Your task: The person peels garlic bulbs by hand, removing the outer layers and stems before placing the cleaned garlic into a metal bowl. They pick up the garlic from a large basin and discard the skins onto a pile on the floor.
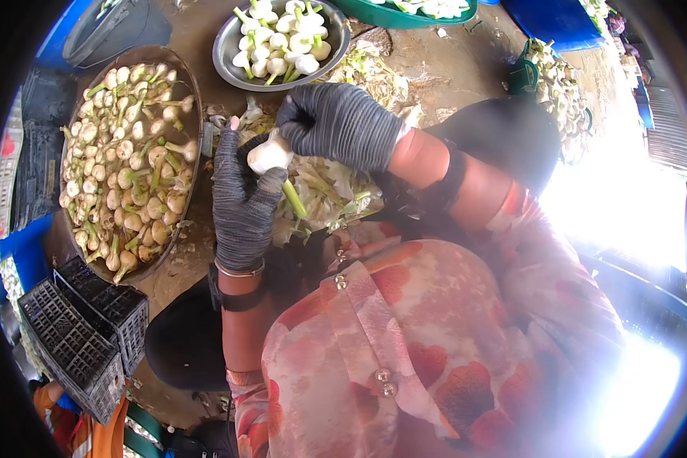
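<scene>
A white garlic bulb (270,155) with a green stem pointing down toward my body rests in my left hand (244,195). That hand wears a dark grey ribbed glove, and a bare fingertip pokes out of it. My right hand (342,126), gloved the same way, is closed right at the upper end of the bulb. Its curled fingers hide whatever they grip. Pale garlic peelings (320,187) are heaped beneath both hands, over my lap and the ground.
On the left stands a wide round pan (193,153) of unpeeled garlic bulbs in liquid. A metal bowl (225,65) of cleaned bulbs sits ahead, near a green basin (374,17). Black plastic crates (72,336) are at lower left, a grey bucket (114,34) at upper left.
</scene>
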{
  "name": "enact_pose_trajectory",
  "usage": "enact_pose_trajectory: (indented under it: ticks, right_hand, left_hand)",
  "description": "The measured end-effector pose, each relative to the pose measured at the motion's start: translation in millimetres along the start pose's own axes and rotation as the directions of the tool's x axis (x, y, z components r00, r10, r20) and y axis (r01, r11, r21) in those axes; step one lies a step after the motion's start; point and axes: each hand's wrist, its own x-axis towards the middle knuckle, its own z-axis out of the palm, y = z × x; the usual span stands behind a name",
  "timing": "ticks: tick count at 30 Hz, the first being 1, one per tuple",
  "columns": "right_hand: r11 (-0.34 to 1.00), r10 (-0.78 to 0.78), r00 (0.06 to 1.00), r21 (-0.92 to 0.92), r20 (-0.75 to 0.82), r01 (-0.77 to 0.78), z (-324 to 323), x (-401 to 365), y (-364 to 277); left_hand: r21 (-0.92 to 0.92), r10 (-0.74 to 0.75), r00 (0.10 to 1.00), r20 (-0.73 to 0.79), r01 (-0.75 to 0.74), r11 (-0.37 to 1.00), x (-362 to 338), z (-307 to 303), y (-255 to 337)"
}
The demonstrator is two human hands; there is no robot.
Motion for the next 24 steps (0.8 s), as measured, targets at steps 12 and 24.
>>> enact_pose_trajectory:
  ticks: [12, 24]
  right_hand:
    - [0.975, -0.184, 0.981, -0.133, -0.055, 0.175, 1.6, -6.3, 14.2]
    - [0.969, 0.057, 0.998, -0.240, -0.001, -0.055, 22.6, 1.9, -14.3]
  left_hand:
    - [0.277, 0.050, 0.999, -0.008, -0.046, 0.960, 5.1, -2.3, -2.7]
    - [0.399, 0.049, 0.998, -0.040, -0.030, 0.916, 0.1, -0.8, -10.5]
